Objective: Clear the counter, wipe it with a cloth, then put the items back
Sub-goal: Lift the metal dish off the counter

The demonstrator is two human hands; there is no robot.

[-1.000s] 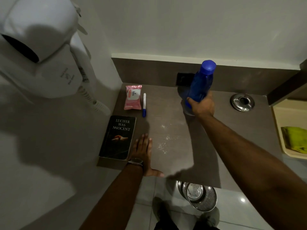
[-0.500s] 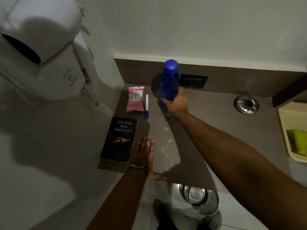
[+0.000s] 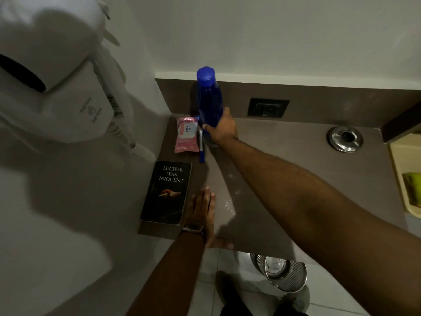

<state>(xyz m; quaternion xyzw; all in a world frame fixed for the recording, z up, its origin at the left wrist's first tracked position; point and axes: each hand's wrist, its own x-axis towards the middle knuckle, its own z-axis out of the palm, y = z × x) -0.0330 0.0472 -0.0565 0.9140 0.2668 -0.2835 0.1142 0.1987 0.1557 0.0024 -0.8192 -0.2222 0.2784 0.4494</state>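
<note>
My right hand [image 3: 222, 128] grips the lower body of a tall blue bottle [image 3: 209, 96], which stands upright at the back of the brown counter [image 3: 296, 179] beside the wall. Just left of it lie a pink wipes packet [image 3: 186, 137] and a blue-capped pen [image 3: 201, 145]. A black book [image 3: 167, 192] lies flat near the counter's front left corner. My left hand [image 3: 202, 210] rests flat on the counter next to the book, fingers spread, thumb over the front edge. A green cloth [image 3: 413, 188] lies in a cream tray at the far right.
A white wall-mounted hair dryer [image 3: 57, 71] juts out at the upper left. A wall socket [image 3: 268, 107] and a round metal ashtray [image 3: 344, 138] sit at the back. Some wet spots [image 3: 230, 201] mark the counter. A metal bin [image 3: 282, 272] stands on the floor below.
My right hand has carried the blue bottle leftward along the back of the counter, from near the socket to beside the pen and wipes. My left hand has stayed flat.
</note>
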